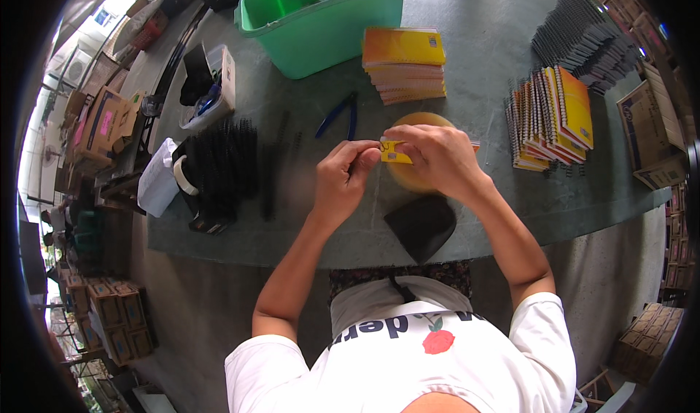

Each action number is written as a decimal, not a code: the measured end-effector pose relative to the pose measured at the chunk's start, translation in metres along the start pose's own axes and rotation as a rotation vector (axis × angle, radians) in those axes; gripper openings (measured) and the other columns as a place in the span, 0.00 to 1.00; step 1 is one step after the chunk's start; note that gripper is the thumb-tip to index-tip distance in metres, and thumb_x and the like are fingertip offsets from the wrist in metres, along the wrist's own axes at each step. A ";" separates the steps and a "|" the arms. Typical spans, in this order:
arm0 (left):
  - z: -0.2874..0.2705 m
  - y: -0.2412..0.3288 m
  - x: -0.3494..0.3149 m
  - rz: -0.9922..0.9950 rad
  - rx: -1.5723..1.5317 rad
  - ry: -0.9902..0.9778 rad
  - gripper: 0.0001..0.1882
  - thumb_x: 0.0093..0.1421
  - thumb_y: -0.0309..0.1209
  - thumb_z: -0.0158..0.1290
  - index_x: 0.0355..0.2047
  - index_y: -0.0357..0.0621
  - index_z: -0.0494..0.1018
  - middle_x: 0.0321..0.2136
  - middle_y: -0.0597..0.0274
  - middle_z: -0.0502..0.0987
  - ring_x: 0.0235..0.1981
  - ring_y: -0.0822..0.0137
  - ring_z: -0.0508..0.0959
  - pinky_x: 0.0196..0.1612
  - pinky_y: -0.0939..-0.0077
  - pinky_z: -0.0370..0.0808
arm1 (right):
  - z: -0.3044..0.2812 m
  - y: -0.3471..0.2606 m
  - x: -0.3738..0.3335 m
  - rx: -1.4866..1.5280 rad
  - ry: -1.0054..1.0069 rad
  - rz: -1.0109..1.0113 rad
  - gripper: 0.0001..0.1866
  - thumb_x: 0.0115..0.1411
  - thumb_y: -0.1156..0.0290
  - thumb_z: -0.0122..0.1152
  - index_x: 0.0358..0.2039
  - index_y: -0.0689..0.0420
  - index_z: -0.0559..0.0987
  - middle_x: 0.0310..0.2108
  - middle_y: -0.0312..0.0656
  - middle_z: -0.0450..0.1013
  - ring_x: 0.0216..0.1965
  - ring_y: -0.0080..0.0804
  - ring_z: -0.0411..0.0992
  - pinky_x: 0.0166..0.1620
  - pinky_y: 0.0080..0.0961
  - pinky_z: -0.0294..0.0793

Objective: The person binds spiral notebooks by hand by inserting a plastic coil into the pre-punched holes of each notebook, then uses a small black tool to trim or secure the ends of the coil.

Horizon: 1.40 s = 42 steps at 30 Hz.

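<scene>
Over the table's front middle, my right hand (445,157) grips a small yellow notebook (397,155) from above, covering much of it. A dark wire coil (384,147) curls at its left end. My left hand (346,174) is closed there, thumb and forefinger pinched at the coil's end; the exact grip is partly hidden. Below the notebook lies a round, yellowish, blurred disc (419,182). A black rounded pad or pouch (423,227) rests near the front edge. Blue-handled pliers (340,117) lie beyond my left hand, handles spread.
A stack of yellow notebooks (403,48) stands ahead, beside a green bin (328,37). Coil-bound notebooks (572,110) and black coils (580,37) are piled right, near a carton (651,132). Left are loose black coils (226,168), a white tray (224,85) and a white bag (158,179).
</scene>
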<state>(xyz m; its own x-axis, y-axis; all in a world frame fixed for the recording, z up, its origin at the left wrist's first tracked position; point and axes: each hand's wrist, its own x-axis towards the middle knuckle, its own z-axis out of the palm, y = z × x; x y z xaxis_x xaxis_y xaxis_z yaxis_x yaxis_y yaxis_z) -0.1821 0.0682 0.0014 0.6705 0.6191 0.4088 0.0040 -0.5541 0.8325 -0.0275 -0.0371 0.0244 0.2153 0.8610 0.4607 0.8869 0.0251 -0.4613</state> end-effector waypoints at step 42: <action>0.013 0.013 0.008 0.365 0.203 0.052 0.16 0.45 0.19 0.61 0.37 0.42 0.74 0.30 0.63 0.77 0.30 0.65 0.76 0.34 0.74 0.74 | -0.044 0.013 0.002 0.344 0.355 0.290 0.23 0.60 0.68 0.60 0.52 0.63 0.65 0.52 0.47 0.66 0.48 0.34 0.71 0.47 0.28 0.74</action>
<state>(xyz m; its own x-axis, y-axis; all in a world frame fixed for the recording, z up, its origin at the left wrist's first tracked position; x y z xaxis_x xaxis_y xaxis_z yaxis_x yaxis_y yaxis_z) -0.1669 0.0586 0.0104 0.6166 0.3864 0.6859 -0.0774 -0.8373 0.5413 0.0026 -0.0570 0.0526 0.6069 0.6357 0.4771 0.5996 0.0278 -0.7998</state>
